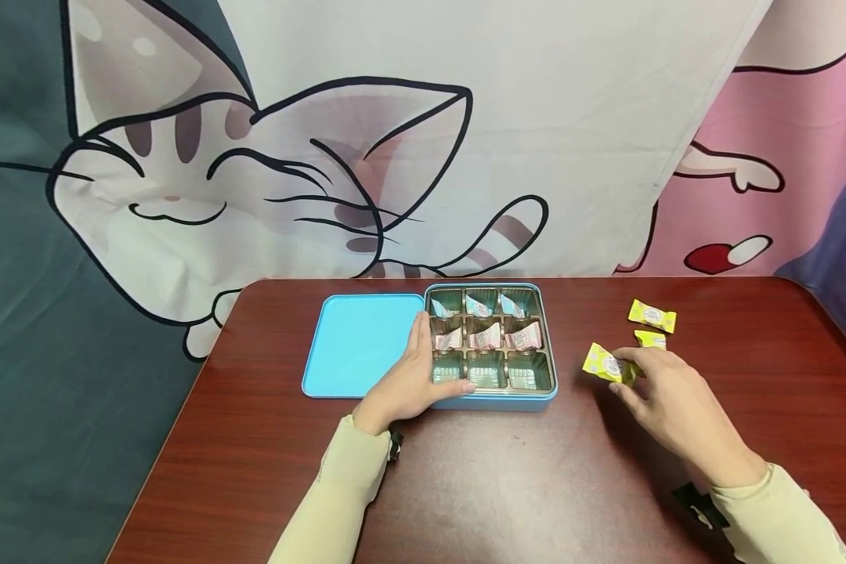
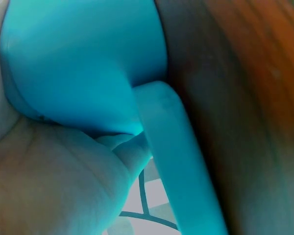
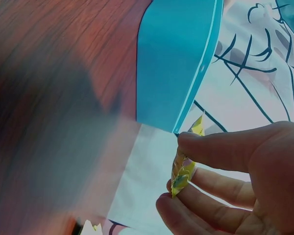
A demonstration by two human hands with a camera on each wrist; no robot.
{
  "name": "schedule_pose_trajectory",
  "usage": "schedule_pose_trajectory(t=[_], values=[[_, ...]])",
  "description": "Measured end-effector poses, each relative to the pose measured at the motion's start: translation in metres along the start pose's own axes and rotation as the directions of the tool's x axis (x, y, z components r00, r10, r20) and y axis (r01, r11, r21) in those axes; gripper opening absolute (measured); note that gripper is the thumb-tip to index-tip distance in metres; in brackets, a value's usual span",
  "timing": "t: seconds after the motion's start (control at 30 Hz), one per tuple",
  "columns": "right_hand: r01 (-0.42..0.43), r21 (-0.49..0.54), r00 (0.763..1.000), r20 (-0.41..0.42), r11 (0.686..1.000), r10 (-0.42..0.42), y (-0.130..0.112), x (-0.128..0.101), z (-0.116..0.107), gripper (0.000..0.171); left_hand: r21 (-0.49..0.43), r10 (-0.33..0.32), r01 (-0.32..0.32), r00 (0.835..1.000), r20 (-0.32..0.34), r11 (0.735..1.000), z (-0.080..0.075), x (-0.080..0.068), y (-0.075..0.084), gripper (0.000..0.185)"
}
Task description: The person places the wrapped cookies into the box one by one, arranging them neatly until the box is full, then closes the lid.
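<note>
The blue tin (image 1: 493, 401) is steadied by the left hand (image 1: 412, 380), fingers flat on its edge. Three blue-wrapped candies (image 1: 479, 305) and three pink ones (image 1: 486, 337) are held in it, front row bare. A yellow candy (image 1: 604, 364) is pinched by the right hand (image 1: 666, 403).

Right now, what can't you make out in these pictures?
- Print on the yellow wrapped candy: too small in the head view, edge-on in the right wrist view.
- Second yellow candy: partly behind the right hand.
- Blue metal tin: left wrist view blurred, filled by the left hand.

Cat-print cloth (image 1: 366, 157) — blue lid (image 1: 359, 341)
</note>
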State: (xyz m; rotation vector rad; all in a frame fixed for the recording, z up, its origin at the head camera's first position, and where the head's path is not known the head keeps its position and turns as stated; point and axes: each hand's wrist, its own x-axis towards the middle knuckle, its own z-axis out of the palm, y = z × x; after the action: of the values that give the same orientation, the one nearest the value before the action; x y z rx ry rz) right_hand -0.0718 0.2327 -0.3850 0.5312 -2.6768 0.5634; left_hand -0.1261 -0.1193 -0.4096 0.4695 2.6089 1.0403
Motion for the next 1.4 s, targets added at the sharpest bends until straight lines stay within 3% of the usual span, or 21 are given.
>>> schedule_pose_trajectory(t=[0.53,1.4], values=[[0.031,0.039,0.999,-0.045,0.999,-0.029,-0.014,0.004,0.008,0.042,0.006,-0.004,0.004,1.000,-0.002,1.000,0.000,-0.002,0.001,0.126],[0.090,0.089,0.995,-0.041,0.992,-0.087,-0.031,0.015,0.016,0.043,0.001,-0.003,0.003,1.000,-0.003,1.000,0.000,-0.001,0.003,0.126]])
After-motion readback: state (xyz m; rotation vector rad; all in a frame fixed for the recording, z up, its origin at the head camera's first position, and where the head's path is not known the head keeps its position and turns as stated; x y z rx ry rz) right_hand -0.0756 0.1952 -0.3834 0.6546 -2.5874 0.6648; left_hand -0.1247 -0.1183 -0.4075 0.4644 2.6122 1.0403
